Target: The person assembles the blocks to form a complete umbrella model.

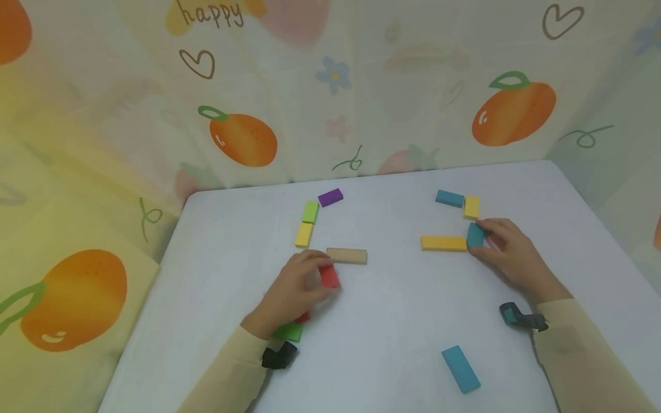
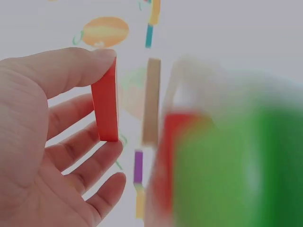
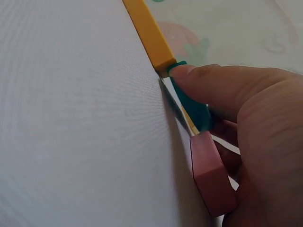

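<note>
My left hand (image 1: 296, 287) pinches a red block (image 2: 106, 106) between thumb and fingers, just in front of a plain wooden block (image 1: 347, 256). Under that wrist lie a green block (image 1: 289, 332) and another red block (image 1: 303, 316), both partly covered; they loom blurred in the left wrist view. With thumb and fingers, my right hand (image 1: 508, 252) grips a teal block (image 1: 475, 235) at the right end of a long orange-yellow block (image 1: 443, 244). A pink block (image 3: 213, 175) stands close by the right palm, mostly hidden from the head view.
Toward the back left are a yellow block (image 1: 304, 235), a light green block (image 1: 310, 212) and a purple block (image 1: 330, 197). Back right holds a blue block (image 1: 449, 198) and a yellow block (image 1: 471, 207). Another blue block (image 1: 461, 369) lies near the front of the white table (image 1: 382, 344).
</note>
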